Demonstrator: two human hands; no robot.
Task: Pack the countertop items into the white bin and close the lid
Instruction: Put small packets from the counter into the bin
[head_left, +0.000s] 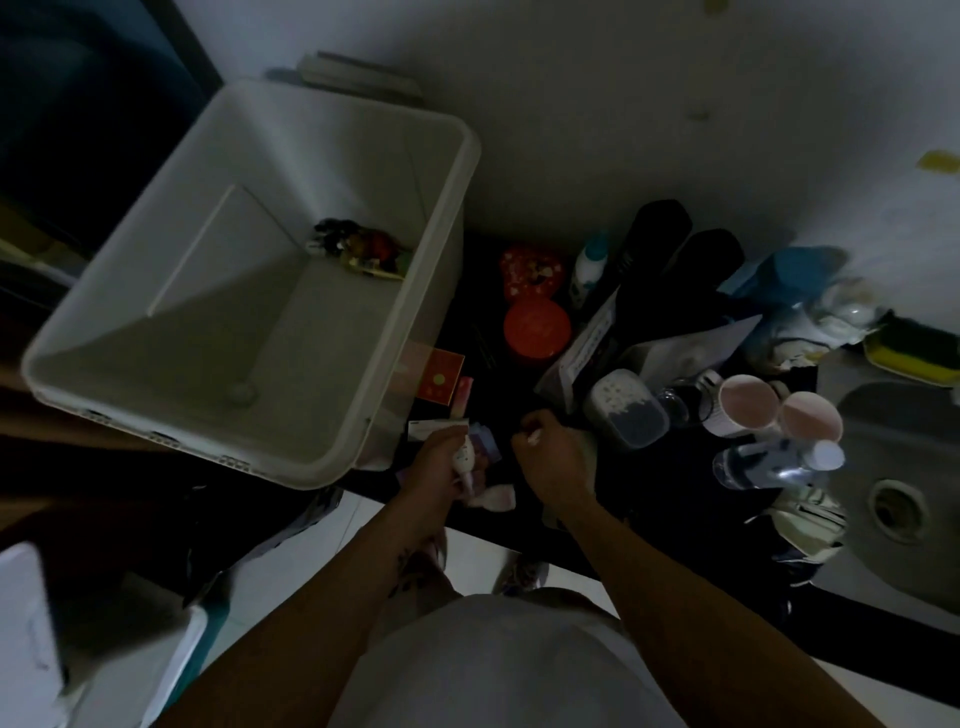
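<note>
The open white bin stands at the left of the dark countertop, with one dark and red packet lying inside near its far wall. My left hand is by the bin's near right corner, closed around a small white bottle above some pink and white packets. My right hand is just to the right, fingers curled on a small white item that is too small to make out.
Two red tins, a white bottle, black cases, a lidded grey container, two mugs, clear bottles and a blue cloth crowd the counter. A steel sink is at the right. A red card lies by the bin.
</note>
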